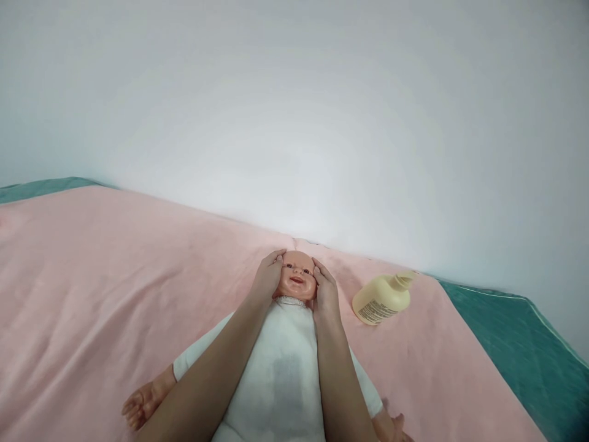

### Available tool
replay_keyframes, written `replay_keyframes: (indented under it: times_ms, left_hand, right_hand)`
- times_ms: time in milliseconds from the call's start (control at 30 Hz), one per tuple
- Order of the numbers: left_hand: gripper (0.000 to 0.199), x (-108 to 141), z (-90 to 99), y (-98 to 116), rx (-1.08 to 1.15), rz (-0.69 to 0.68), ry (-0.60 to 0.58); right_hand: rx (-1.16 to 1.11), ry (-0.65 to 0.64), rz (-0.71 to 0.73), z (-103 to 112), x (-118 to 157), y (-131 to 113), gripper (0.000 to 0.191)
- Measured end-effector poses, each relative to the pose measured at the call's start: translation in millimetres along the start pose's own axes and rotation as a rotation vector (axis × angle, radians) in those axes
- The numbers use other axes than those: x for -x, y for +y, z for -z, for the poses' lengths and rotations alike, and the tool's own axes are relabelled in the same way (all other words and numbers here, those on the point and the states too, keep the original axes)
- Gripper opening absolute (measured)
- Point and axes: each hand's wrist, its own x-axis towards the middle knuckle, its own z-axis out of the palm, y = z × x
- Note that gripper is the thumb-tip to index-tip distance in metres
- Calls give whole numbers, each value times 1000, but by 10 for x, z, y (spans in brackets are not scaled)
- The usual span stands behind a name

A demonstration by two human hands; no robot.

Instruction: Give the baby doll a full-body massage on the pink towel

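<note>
A baby doll (286, 344) in a white cloth suit lies on its back, its arms spread to either side. My left hand (270, 273) is cupped against one side of the doll's bare head (297, 285), fingertips near the temple. On the other side, my right hand (326, 285) presses with curved fingers against the head at the same height. Between them the two hands hold the head; the palms are turned inward and partly hidden. My forearms run over the doll's shoulders and sleeves.
A pale yellow pump bottle (381, 299) with printed text stands to the right of my right hand. Under everything spreads a pink blanket (115, 282), over a green quilted cover (510, 337). A plain white wall (294, 110) rises just behind the doll's head.
</note>
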Motion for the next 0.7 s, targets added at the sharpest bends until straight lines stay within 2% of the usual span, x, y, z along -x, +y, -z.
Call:
replay_keyframes:
  times_ms: [133,300,400,533,700]
  left_hand:
    - [30,5,6,12,27,8,4]
    - [29,55,-4,56,-6,-3,-43]
    - [35,82,-13,79,-33,11,-52]
    - [43,116,-24,125,-71,56,-46]
    - [42,128,-29,152,-85,73,-40]
  right_hand:
    - [-28,29,-27,13,-18,1,36]
    - [-37,31,26,-43,32,-31,31]
    - [19,-7,44,-87,89,-52,38]
    - [127,3,51,-88,121,-61,50]
    - [199,-8,59,-42,93,-43,52]
